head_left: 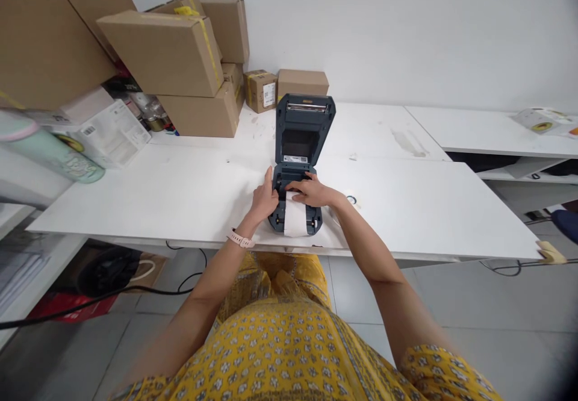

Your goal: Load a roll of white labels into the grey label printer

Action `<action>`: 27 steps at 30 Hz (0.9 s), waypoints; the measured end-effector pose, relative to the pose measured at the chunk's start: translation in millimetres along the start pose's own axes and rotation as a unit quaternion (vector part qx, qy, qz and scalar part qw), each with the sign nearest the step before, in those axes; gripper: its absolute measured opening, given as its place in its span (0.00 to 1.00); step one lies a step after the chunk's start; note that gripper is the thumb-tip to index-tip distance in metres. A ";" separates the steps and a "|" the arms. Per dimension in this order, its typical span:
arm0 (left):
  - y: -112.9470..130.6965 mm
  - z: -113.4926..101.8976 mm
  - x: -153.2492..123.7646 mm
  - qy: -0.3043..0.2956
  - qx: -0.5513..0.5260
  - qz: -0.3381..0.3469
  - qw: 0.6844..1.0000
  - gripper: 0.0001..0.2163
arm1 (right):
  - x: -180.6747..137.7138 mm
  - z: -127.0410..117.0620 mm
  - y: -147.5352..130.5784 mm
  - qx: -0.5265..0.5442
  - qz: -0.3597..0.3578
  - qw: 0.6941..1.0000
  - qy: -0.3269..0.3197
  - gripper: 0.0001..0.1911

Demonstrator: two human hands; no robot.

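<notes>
The left hand [264, 201] and the right hand [313, 191] are near each other but apart, both at the printer [294, 169], which stands with its lid raised near the front edge of the white table [180, 190]. The left hand lies against the printer's left side, its index finger pointing away from the person. The right hand reaches in from the right, its fingers spread over the bay at the upper end of the paper [295, 217]; the fingertips are small and partly hidden, so whether either hand grips anything cannot be told. The paper runs down the middle of the bay to the printer's front edge. The lid [301, 127] leans back behind the hands. A pale pink band [241, 238] circles the left wrist, and a yellow patterned garment [280, 335] covers the person's body. Behind the printer, a small taped box [261, 91] with a white label sits beside a plain box [303, 82] near the wall [406, 34]. Larger cartons [158, 52] are stacked to the left, with a mint-green bottle [54, 154] lying tilted in front of a white package [115, 133]. At far right, a label roll [544, 121] rests on another table [492, 127].
</notes>
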State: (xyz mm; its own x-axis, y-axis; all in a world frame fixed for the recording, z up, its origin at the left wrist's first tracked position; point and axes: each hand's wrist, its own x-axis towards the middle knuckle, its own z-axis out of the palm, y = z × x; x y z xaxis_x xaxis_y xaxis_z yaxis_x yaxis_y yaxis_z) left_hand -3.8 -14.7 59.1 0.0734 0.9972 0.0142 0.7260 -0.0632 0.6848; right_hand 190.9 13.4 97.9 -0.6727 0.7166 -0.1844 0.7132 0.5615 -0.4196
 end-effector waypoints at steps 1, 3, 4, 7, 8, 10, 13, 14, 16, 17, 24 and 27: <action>0.4 -0.4 -0.4 -0.003 0.008 0.004 1.000 0.38 | -2.2 -1.3 0.8 0.024 -0.004 1.000 0.006 0.24; 0.4 0.0 -1.6 0.001 0.013 0.010 1.000 0.37 | -12.7 -6.1 2.9 0.108 -0.041 0.993 0.030 0.27; 0.0 0.6 -2.2 0.007 0.011 0.011 1.000 0.36 | -21.8 -9.3 4.2 0.166 -0.072 0.982 0.050 0.29; -2.0 3.2 -4.0 0.019 0.003 0.010 1.000 0.34 | -64.0 -18.7 8.5 0.341 -0.150 0.917 0.144 0.33; -2.8 4.1 -4.5 0.020 0.002 0.010 1.000 0.33 | -81.8 -21.1 10.3 0.382 -0.162 0.892 0.182 0.32; -4.4 5.7 -5.6 0.022 -0.001 0.017 1.000 0.32 | -118.6 -24.4 14.6 0.431 -0.180 0.845 0.259 0.27; -5.8 7.8 -7.2 0.034 -0.002 0.028 0.999 0.30 | -163.7 -28.8 22.0 0.473 -0.215 0.781 0.346 0.17; -5.8 8.4 -7.7 0.039 0.001 0.028 0.999 0.29 | -172.7 -30.9 24.6 0.486 -0.227 0.766 0.354 0.16; -5.4 9.4 -8.2 0.047 0.010 0.022 0.999 0.28 | -178.4 -36.5 31.2 0.506 -0.220 0.762 0.339 0.16; -5.0 9.7 -8.3 0.049 0.012 0.020 0.999 0.28 | -174.6 -39.5 35.7 0.508 -0.199 0.776 0.317 0.16; -3.8 10.4 -7.4 0.052 -0.028 0.007 0.998 0.28 | -78.1 -43.1 99.0 0.458 -0.043 0.862 0.214 0.35; -4.8 11.1 -7.2 0.056 -0.044 0.006 0.997 0.28 | -48.0 -33.4 126.2 0.368 -0.008 0.910 0.191 0.40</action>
State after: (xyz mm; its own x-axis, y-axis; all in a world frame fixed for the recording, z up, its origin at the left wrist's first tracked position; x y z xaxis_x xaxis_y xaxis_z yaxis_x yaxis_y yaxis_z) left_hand -0.2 -22.1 47.6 0.0011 0.9949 0.1007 0.6627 -0.0761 0.7450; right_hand 319.8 63.7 83.5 -0.4636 0.8813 0.0910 0.2838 0.2450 -0.9271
